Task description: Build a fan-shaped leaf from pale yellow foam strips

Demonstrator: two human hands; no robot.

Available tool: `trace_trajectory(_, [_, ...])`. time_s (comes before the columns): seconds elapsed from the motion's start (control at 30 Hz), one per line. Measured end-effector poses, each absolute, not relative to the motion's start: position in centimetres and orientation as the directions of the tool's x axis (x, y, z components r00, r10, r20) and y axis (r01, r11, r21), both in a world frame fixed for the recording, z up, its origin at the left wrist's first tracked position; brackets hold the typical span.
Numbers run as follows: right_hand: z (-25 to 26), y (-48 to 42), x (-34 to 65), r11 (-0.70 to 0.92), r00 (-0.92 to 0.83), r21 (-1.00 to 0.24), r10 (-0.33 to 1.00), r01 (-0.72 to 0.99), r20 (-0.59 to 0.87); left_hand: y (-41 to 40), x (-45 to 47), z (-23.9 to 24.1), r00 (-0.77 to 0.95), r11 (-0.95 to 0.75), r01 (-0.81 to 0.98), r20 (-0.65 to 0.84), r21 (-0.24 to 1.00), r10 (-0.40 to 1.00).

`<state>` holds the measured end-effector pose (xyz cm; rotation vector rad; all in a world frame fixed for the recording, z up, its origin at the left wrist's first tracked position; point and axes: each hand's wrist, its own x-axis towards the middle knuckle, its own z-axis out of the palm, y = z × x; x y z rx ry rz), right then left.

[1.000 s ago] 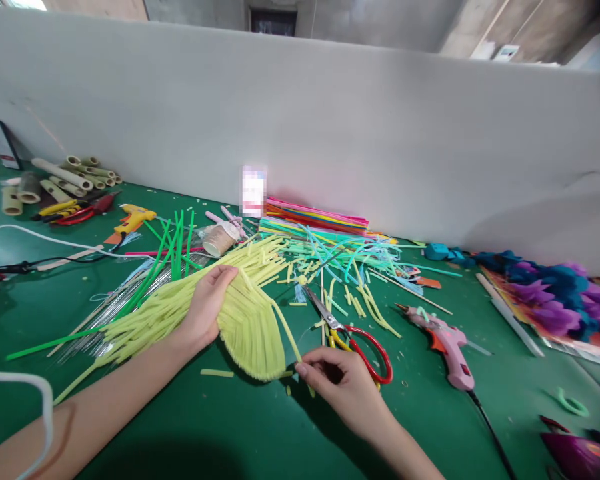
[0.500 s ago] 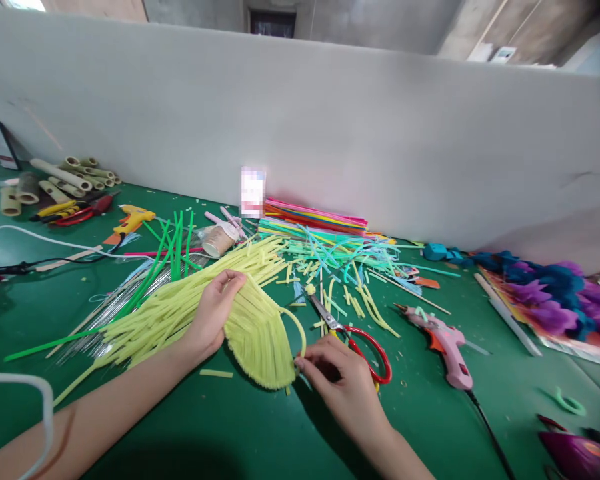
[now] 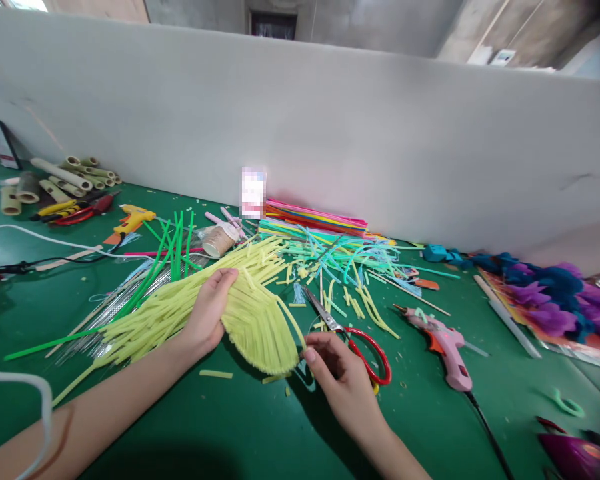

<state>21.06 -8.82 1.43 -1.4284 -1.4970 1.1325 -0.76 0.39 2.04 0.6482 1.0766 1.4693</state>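
My left hand [image 3: 213, 310] pinches the upper left edge of a yellow leaf-shaped piece [image 3: 263, 327] made of pipe cleaners laid side by side. A single yellow pipe cleaner [image 3: 291, 320] runs along its right side, and my right hand [image 3: 343, 373] grips the lower end between thumb and forefinger. Under and behind my left hand lies a pile of loose yellow pipe cleaners [image 3: 160, 313]. Red-handled scissors [image 3: 367, 350] rest on the table just beyond my right hand, which partly hides them.
A pink glue gun [image 3: 447, 347] lies to the right, a yellow glue gun [image 3: 135, 217] at the left. Coloured pipe cleaners [image 3: 320, 217] are stacked by the white partition [image 3: 300, 127]. Bamboo pieces [image 3: 65, 180], purple flowers [image 3: 555, 307] and cut scraps lie on the green table [image 3: 180, 427].
The lower tip of the leaf piece has risen slightly and tilted right. My right hand has shifted a little, and the yellow pipe cleaner it holds is straighter and closer to the leaf.
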Motion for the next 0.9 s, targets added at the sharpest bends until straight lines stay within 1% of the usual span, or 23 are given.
trace_trajectory(0.07, [1.6, -8.8, 21.0, -0.039, -0.091, -0.953, 0.993, 0.301, -0.069, 0.1, -0.6, 2.4, -0.146, 0.080, -0.486, -0.171, 0.871, 0.974])
trace_trajectory(0.17, [1.7, -8.8, 21.0, -0.037, -0.077, -0.967, 0.995, 0.251, -0.058, -0.5, -0.2, 2.8, -0.001, 0.160, -0.529, -0.189, 0.833, 0.982])
trace_trajectory(0.3, [1.8, -8.7, 21.2, -0.005, 0.037, -0.976, 0.999, 0.218, 0.003, -1.5, 0.0, 2.8, 0.259, 0.340, -0.577, -0.229, 0.743, 0.938])
trace_trajectory(0.4, [1.8, -8.5, 21.5, -0.036, 0.121, -0.985, 0.993, 0.171, -0.016, -2.1, 0.0, 2.5, 0.357, 0.444, -0.562, -0.280, 0.698, 0.891])
trace_trajectory(0.47, [1.8, -8.4, 21.7, -0.059, 0.159, -0.994, 0.986, 0.096, -0.043, -2.4, 0.0, 2.4, 0.364, 0.471, -0.555, -0.309, 0.686, 0.879])
trace_trajectory(0.57, [1.9, -8.2, 21.9, -0.059, 0.187, -0.998, 0.981, 0.012, -0.056, -2.4, 0.2, 2.6, 0.318, 0.427, -0.574, -0.291, 0.699, 0.903])
trace_trajectory(0.73, [2.2, -8.3, 21.9, -0.026, 0.120, -0.997, 0.993, 0.069, -0.018, -2.1, 0.2, 2.8, 0.256, 0.342, -0.578, -0.234, 0.741, 0.938])
trace_trajectory(0.9, [1.9, -8.3, 21.8, -0.054, 0.054, -0.995, 0.997, 0.090, -0.049, -2.0, 0.2, 2.8, 0.221, 0.314, -0.595, -0.225, 0.739, 0.949])
